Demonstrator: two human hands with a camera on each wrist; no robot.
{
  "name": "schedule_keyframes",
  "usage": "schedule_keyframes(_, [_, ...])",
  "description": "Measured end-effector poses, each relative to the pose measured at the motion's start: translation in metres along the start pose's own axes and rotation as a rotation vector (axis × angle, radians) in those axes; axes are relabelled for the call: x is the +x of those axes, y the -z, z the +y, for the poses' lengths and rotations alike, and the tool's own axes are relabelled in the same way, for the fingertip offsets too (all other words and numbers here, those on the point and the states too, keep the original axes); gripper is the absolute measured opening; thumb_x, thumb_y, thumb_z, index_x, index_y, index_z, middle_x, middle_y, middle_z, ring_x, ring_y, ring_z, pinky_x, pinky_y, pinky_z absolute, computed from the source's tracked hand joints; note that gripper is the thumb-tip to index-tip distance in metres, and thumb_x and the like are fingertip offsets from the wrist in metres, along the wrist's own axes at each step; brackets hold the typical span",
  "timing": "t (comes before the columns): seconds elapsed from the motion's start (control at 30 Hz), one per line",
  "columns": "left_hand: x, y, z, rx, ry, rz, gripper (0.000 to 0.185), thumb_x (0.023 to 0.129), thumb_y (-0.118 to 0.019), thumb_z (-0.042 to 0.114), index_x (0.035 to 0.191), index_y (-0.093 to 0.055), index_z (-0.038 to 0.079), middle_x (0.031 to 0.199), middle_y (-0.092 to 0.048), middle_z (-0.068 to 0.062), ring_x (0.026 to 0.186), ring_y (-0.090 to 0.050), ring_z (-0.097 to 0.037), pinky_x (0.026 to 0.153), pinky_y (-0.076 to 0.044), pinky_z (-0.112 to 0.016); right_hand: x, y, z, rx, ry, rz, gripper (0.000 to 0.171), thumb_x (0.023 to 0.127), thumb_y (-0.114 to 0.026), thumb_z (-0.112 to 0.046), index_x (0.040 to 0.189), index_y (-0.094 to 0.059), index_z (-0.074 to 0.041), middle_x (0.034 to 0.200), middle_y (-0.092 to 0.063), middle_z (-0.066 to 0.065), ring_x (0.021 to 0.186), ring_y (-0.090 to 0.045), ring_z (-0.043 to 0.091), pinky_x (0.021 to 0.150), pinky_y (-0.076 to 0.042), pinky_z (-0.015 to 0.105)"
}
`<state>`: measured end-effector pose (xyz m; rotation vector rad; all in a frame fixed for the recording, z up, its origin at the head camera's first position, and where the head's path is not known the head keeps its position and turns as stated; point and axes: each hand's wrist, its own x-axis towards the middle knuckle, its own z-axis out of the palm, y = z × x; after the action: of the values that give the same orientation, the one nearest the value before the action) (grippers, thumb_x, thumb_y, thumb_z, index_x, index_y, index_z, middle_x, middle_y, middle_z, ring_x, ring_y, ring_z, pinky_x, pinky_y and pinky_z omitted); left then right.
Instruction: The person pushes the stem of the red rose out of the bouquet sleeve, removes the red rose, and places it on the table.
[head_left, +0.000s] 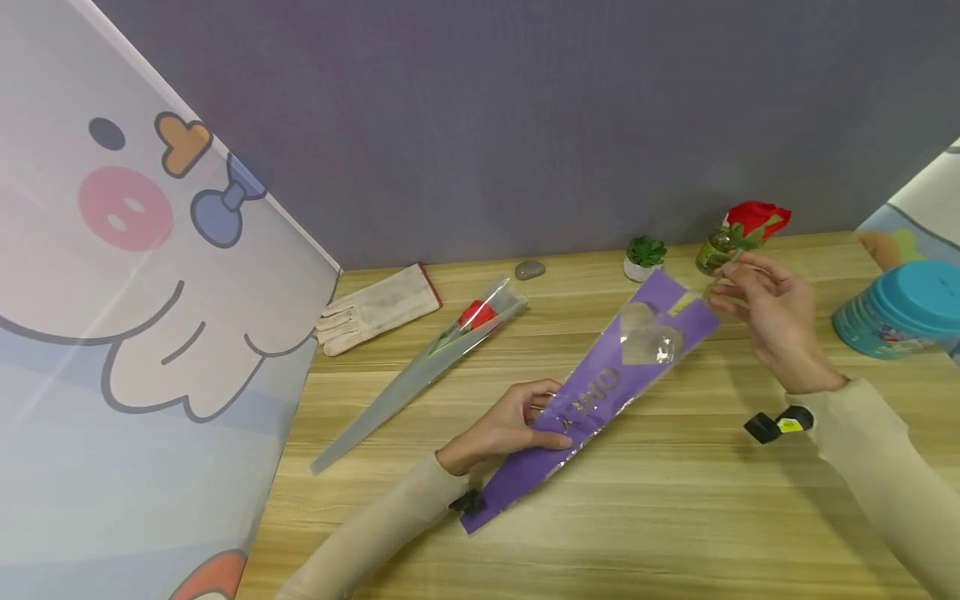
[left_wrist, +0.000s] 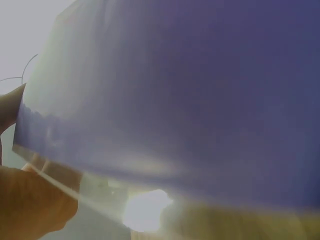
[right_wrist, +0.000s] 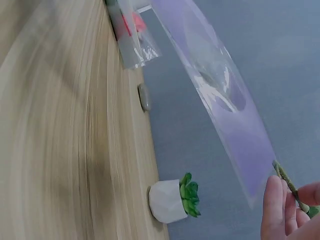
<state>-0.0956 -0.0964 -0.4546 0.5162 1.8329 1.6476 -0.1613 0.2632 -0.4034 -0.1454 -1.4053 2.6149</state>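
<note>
The left hand (head_left: 517, 421) grips the purple sleeve (head_left: 600, 392) near its narrow lower part, and the sleeve lies slanted on the table (head_left: 675, 517). The right hand (head_left: 772, 321) pinches the stem of a red rose (head_left: 753, 221) at the sleeve's wide open end. A small potted succulent (head_left: 643, 257) stands just behind.
</note>
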Motion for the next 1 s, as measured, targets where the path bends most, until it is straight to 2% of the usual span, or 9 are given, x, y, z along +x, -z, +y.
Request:
schedule_keyframes(0.13, [-0.002,0.002,-0.001,-0.001,0.023,0.017,0.040,0.094,-0.074,0.003,0.132,-0.062,0.005,0.119,-0.075,-0.023,0.085,-0.071,-0.003,0.071,-0.056,-0.021,0.000,0.000,0.001,-0.001,0.015,0.021,0.025,0.095,-0.068,0.007,0.119,-0.062,0.000,0.094,-0.079,0.008,0.075,-0.077,0.018,0.067,-0.064,0.030])
schedule_keyframes(0.23, [-0.002,0.004,-0.003,0.029,0.011,0.042,0.034,0.103,-0.064,0.008,0.136,-0.059,0.006,0.115,-0.076,-0.026,0.071,-0.065,-0.003,0.060,-0.050,-0.020,0.000,0.000,0.000,0.003,0.014,0.028,0.027,0.095,-0.067,0.008,0.120,-0.062,0.000,0.095,-0.080,0.009,0.075,-0.076,0.018,0.067,-0.064,0.030])
schedule_keyframes(0.4, [-0.003,0.009,-0.004,0.028,0.026,0.101,0.031,0.103,-0.061,0.004,0.134,-0.057,0.006,0.102,-0.076,-0.031,0.051,-0.039,-0.004,0.051,-0.034,-0.020,0.002,0.001,-0.006,-0.014,0.048,0.057,0.026,0.095,-0.069,0.007,0.119,-0.063,-0.001,0.096,-0.080,0.008,0.074,-0.075,0.018,0.065,-0.064,0.030])
schedule_keyframes(0.5, [-0.004,0.013,-0.004,0.023,0.032,0.124,0.029,0.102,-0.061,0.000,0.130,-0.056,0.003,0.095,-0.076,-0.029,0.051,-0.037,-0.005,0.050,-0.033,-0.020,0.004,0.004,-0.017,-0.016,0.083,0.080,0.027,0.094,-0.070,0.006,0.119,-0.064,-0.001,0.097,-0.079,0.008,0.073,-0.075,0.018,0.064,-0.064,0.030])
schedule_keyframes(0.57, [-0.005,0.017,-0.005,0.051,0.014,0.136,0.029,0.100,-0.062,-0.002,0.128,-0.056,0.002,0.095,-0.074,-0.027,0.056,-0.046,-0.004,0.053,-0.038,-0.019,0.006,0.007,-0.026,-0.009,0.118,0.102,0.029,0.093,-0.071,0.006,0.120,-0.064,0.000,0.097,-0.078,0.008,0.073,-0.075,0.019,0.064,-0.064,0.031])
schedule_keyframes(0.73, [-0.005,0.028,-0.006,0.114,-0.033,0.188,0.037,0.093,-0.067,-0.008,0.129,-0.058,-0.002,0.113,-0.069,-0.028,0.081,-0.065,-0.003,0.071,-0.051,-0.017,0.009,0.017,-0.049,-0.073,0.239,0.192,0.043,0.090,-0.076,0.000,0.130,-0.060,-0.001,0.100,-0.073,0.009,0.077,-0.072,0.018,0.063,-0.063,0.027])
schedule_keyframes(0.8, [-0.006,0.032,-0.007,0.121,-0.033,0.211,0.040,0.091,-0.069,-0.010,0.130,-0.059,-0.003,0.118,-0.067,-0.028,0.084,-0.065,-0.004,0.073,-0.052,-0.017,0.008,0.021,-0.058,-0.081,0.288,0.221,0.047,0.091,-0.076,-0.001,0.134,-0.057,-0.003,0.104,-0.070,0.010,0.081,-0.070,0.018,0.066,-0.063,0.025])
schedule_keyframes(0.9, [-0.008,0.037,-0.008,0.136,-0.023,0.243,0.042,0.089,-0.070,-0.010,0.129,-0.062,-0.002,0.120,-0.068,-0.028,0.089,-0.063,-0.004,0.076,-0.051,-0.018,0.009,0.024,-0.070,0.024,0.386,0.277,0.044,0.093,-0.072,0.005,0.134,-0.057,-0.001,0.107,-0.067,0.016,0.084,-0.067,0.024,0.070,-0.064,0.027])
schedule_keyframes(1.0, [-0.009,0.043,-0.010,0.162,-0.019,0.260,0.042,0.090,-0.070,-0.009,0.130,-0.063,0.000,0.122,-0.069,-0.025,0.098,-0.062,-0.006,0.082,-0.052,-0.021,0.010,0.028,-0.081,-0.003,0.469,0.345,0.034,0.094,-0.072,0.002,0.128,-0.064,0.000,0.111,-0.066,0.016,0.090,-0.064,0.022,0.073,-0.063,0.024])
